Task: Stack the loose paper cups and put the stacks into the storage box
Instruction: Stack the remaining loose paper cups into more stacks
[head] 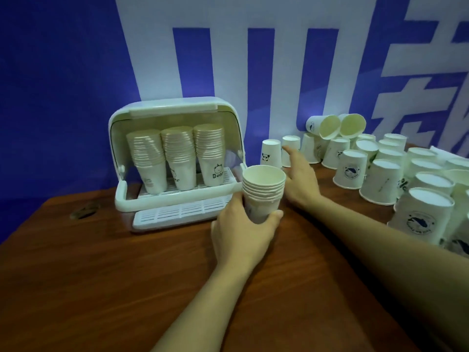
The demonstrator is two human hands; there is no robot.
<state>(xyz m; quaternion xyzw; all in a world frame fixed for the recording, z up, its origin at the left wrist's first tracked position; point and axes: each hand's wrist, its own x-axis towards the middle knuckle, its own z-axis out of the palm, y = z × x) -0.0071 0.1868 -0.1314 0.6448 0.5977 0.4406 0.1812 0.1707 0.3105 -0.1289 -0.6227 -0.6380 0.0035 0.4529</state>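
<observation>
A: Which item is in hand, and where?

B: The left hand (243,229) holds a short stack of paper cups (262,193), mouths up, fingers and thumb curled round its lower wall, above the wooden table (127,275) just right of the open storage box (177,158). Three tall stacks (177,158) already stand upside down inside the box.

A: And the right hand (300,179)?

B: Fingers extended and relaxed, holding nothing, reaching toward an inverted loose cup (271,154) beside the box. Many more loose cups (385,179) stand upside down at right.

A: Handling properties?

B: Probably very light, thin-walled, easily crushed or tipped. A gentle grasp round the side wall, near the stiffer base, seems safest.
</observation>
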